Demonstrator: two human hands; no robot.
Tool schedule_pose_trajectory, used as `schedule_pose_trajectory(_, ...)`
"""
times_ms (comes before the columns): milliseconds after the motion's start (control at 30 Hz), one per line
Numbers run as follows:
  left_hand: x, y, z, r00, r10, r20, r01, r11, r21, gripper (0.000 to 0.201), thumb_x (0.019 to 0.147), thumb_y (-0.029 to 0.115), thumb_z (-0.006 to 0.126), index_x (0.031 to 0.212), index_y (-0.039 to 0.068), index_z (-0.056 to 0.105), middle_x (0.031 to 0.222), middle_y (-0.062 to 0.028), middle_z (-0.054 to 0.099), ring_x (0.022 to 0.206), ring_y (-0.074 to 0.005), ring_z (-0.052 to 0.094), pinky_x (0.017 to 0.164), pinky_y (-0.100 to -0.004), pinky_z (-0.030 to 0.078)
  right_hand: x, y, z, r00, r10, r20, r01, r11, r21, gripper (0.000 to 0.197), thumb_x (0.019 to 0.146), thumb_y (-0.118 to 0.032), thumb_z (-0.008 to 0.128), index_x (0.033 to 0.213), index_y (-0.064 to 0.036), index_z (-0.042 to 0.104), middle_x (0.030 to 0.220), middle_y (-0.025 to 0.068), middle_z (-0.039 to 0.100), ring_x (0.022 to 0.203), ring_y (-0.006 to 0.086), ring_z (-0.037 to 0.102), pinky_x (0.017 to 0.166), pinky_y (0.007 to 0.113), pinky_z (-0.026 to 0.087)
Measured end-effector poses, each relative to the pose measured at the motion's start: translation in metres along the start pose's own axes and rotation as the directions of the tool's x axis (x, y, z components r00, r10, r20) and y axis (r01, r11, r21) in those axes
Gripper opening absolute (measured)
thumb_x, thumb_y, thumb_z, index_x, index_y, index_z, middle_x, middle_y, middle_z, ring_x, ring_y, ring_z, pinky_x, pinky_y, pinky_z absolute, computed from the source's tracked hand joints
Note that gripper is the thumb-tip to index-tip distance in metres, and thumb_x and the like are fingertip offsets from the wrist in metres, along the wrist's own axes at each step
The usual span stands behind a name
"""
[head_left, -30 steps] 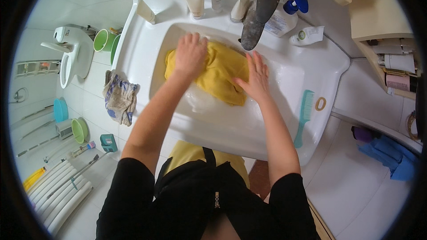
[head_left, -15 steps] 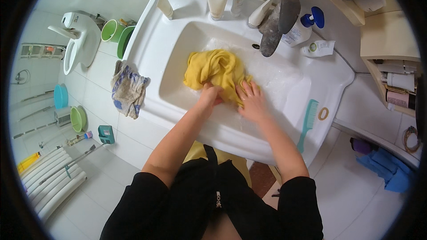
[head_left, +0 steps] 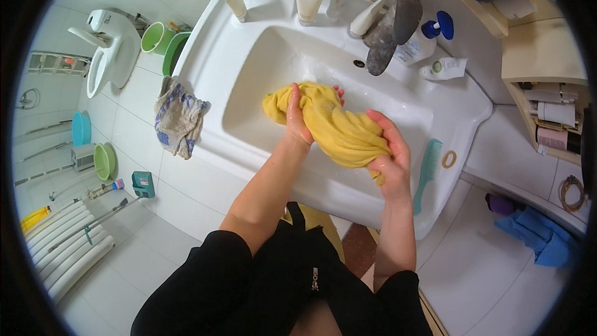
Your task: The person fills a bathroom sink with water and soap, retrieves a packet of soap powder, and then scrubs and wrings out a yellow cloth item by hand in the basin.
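A wet yellow cloth (head_left: 339, 126), bunched into a long roll, is held up over the white sink basin (head_left: 249, 68). My left hand (head_left: 300, 115) supports its left part, thumb on top and fingertips showing past the far side. Wrapped round the right end of the cloth is my right hand (head_left: 393, 155), closed on it, with a small tail of fabric hanging below. Some suds show in the basin behind the cloth. The dark, worn tap (head_left: 387, 37) stands at the basin's far right edge.
Several tubes, among them a white one (head_left: 309, 1), and a blue-topped pump bottle (head_left: 420, 43) line the sink's back. A teal comb (head_left: 428, 174) and a hair tie (head_left: 449, 159) lie on the right ledge. A patterned rag (head_left: 179, 119) hangs over the left edge.
The cloth has come up from the basin bottom and is now gathered into a roll. My right hand has moved right and toward me, gripping one end; my left hand has turned thumb-up.
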State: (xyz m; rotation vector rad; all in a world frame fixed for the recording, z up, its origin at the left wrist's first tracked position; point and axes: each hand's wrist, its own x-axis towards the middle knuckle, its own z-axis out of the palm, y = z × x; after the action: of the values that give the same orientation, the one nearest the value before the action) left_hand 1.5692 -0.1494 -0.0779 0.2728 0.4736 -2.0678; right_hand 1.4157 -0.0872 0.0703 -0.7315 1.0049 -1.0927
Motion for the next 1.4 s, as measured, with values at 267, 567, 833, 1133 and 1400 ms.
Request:
schedule_pose_trajectory(267, 0.008, -0.024, 0.019, 0.997, 0.02, -0.073, -0.001, 0.97, 0.245, 0.029, 0.085, 0.027, 0.054, 0.107, 0.008, 0.052, 0.097, -0.0088, 0.058, 0.087, -0.0238, 0.058, 0.078, -0.0388, 0.05, 0.073, 0.086, -0.017, 0.866, -0.499, -0.035, 0.302, 0.576, -0.76, 0.042, 0.068, -0.015, 0.061, 0.11, -0.0064, 0.06, 0.119, 0.0158, 0.05, 0.106, 0.0313, 0.052, 0.088, 0.037, 0.042)
schedule_pose_trajectory(567, 0.0, -0.006, 0.035, 0.914, 0.238, -0.329, -0.106, 0.922, 0.373, 0.023, 0.08, 0.026, 0.053, 0.095, 0.007, 0.052, 0.09, -0.0077, 0.057, 0.081, -0.0233, 0.057, 0.069, -0.0367, 0.049, 0.051, 0.093, 0.018, 0.859, -0.489, -0.154, 0.193, 0.585, -0.788, 0.022, 0.07, -0.021, 0.069, 0.084, -0.0063, 0.06, 0.083, 0.0114, 0.061, 0.073, 0.0298, 0.059, 0.071, 0.039, 0.048)
schedule_pose_trajectory(833, -0.012, -0.018, 0.026, 0.848, 0.307, -0.432, -0.102, 0.895, 0.435, 0.029, 0.076, 0.02, 0.05, 0.1, 0.005, 0.052, 0.093, -0.01, 0.058, 0.089, -0.0248, 0.057, 0.079, -0.0369, 0.048, 0.087, 0.082, 0.012, 0.895, -0.391, -0.217, 0.016, 0.513, -0.859, 0.014, 0.076, -0.023, 0.064, 0.075, -0.0096, 0.06, 0.096, 0.0125, 0.059, 0.093, 0.0356, 0.055, 0.077, 0.044, 0.046)
schedule_pose_trajectory(1133, -0.006, 0.025, 0.024, 0.853, 0.45, -0.264, -0.039, 0.56, 0.827, 0.009, 0.077, 0.006, 0.053, 0.085, 0.004, 0.055, 0.084, -0.0058, 0.053, 0.074, -0.0187, 0.052, 0.075, -0.0347, 0.045, 0.087, 0.09, -0.081, 0.837, -0.078, -0.541, -0.48, 0.371, -0.795, 0.056, 0.081, -0.049, 0.056, 0.122, -0.0118, 0.048, 0.119, 0.0149, 0.053, 0.106, 0.0357, 0.05, 0.087, 0.043, 0.042)
schedule_pose_trajectory(1400, 0.01, 0.031, -0.004, 0.829, 0.408, -0.382, 0.012, 0.67, 0.743, 0.021, 0.081, 0.009, 0.053, 0.1, 0.007, 0.047, 0.094, -0.0027, 0.046, 0.092, -0.0163, 0.045, 0.091, -0.0492, 0.039, 0.056, 0.124, -0.093, 0.971, 0.025, 0.238, 0.223, -0.45, -0.865, 0.083, 0.075, -0.057, 0.058, 0.143, -0.019, 0.026, 0.149, 0.0108, 0.019, 0.129, 0.0429, 0.027, 0.103, 0.053, 0.022)
